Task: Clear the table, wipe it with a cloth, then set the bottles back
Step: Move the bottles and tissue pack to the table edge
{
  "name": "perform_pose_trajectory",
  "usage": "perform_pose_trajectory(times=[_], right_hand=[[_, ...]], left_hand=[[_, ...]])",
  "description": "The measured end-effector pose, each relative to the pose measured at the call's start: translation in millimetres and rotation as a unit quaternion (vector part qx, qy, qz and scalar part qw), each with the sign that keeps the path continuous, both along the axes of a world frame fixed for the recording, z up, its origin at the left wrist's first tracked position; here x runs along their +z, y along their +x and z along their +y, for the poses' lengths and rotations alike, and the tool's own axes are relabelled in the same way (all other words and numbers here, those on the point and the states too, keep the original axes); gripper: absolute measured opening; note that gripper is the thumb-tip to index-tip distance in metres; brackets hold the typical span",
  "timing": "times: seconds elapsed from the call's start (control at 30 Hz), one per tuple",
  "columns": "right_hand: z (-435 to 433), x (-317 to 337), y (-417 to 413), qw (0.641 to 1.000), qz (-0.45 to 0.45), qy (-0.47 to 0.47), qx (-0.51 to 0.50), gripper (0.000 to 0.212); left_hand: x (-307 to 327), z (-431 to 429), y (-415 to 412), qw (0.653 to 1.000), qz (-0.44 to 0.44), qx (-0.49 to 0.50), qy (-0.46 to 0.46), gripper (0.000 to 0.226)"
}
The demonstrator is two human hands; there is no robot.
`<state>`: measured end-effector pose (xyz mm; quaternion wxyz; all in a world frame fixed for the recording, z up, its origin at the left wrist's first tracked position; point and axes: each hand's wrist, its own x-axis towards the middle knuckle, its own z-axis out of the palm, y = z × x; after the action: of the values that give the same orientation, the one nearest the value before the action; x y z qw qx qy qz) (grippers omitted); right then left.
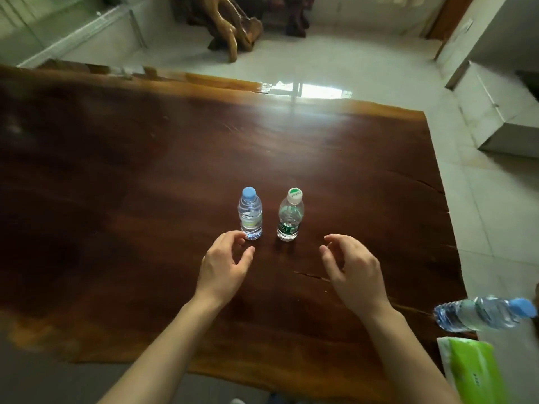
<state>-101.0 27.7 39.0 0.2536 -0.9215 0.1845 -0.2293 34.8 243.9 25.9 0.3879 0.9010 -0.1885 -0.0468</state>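
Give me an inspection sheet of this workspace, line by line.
Surface: dark wooden table, glossy, with a crack near the right hand.
Job's things: blue-capped bottle and green-labelled bottle upright side by side, apart; a third bottle at the table's right edge, blurred. No cloth seen.
Clutter: green tissue pack at the lower right.
Grippers: left hand open, fingertips next to the blue-capped bottle's base; right hand open, clear of both bottles.
Cables: nothing seen.
Surroundings: tiled floor, carved wooden piece beyond the table.

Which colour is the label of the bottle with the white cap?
Green, on the clear plastic bottle with the white cap; the head view shows it.
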Motion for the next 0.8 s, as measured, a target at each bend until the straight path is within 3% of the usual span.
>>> perform_pose_trajectory(times=[0.17, 0.23, 0.33, 0.43, 0.63, 0.8], right_hand=[[-15.2, -20.9, 42.5, 0.997, 0.071, 0.012, 0.024, 0.022], [-24.6, -31.7, 55.0, 0.991, 0.126, 0.032, 0.029, 0.044], [-41.0, -50.4, 73.3, 0.972, 0.21, 0.085, 0.058, 0.093], [-53.6, -67.8, 92.8, 0.958, 0.231, 0.153, 0.079, 0.118], [-57.1, -97.6, 126.1, 0.944, 0.169, 0.271, 0.079, 0.123], [-50.0, -114.7, 145.6, 0.929, 0.135, 0.337, 0.078, 0.119]], left_hand=[[-23.9, -17.1, 22.8, 0.998, 0.044, 0.021, 0.028, 0.061], [-32.8, -22.8, 31.9, 0.996, 0.078, 0.037, 0.036, 0.078], [-46.0, -32.5, 47.2, 0.988, 0.135, 0.054, 0.045, 0.097], [-58.1, -45.1, 61.0, 0.986, 0.153, 0.066, 0.027, 0.105], [-70.9, -75.8, 81.0, 0.989, 0.097, 0.102, -0.05, 0.097], [-79.3, -92.5, 89.7, 0.98, 0.103, 0.152, -0.079, 0.086]])
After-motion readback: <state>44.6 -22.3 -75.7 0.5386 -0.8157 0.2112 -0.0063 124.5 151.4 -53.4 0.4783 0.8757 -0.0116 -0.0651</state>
